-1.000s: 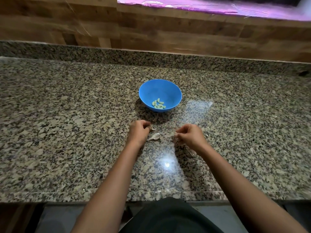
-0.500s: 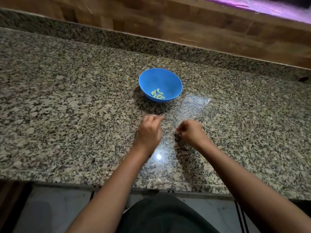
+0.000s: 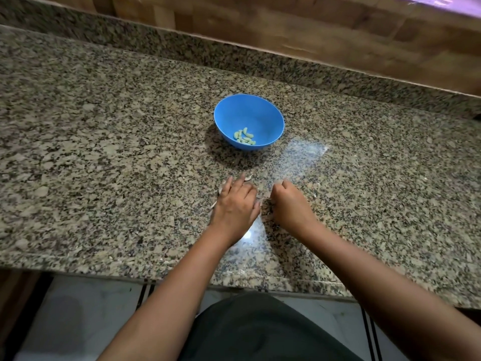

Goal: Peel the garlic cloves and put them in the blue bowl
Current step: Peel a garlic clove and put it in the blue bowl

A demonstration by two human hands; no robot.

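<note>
A blue bowl (image 3: 260, 118) stands on the granite counter (image 3: 104, 152) with several peeled garlic cloves (image 3: 244, 136) in its bottom. My left hand (image 3: 235, 204) lies flat on the counter in front of the bowl, fingers straight, over loose garlic skins (image 3: 248, 177) that show at its fingertips and left edge. My right hand (image 3: 290, 203) sits just to the right, fingers curled into a fist; whatever it holds is hidden.
The counter's front edge (image 3: 156, 276) runs just below my forearms. A raised granite lip and a wooden wall (image 3: 286, 29) close off the back. Tiled floor (image 3: 91, 308) shows below the counter.
My left hand has opened from a pinch and flattened onto the skins on the counter. The camera has tilted down and the view has shifted; my right hand stays curled.
</note>
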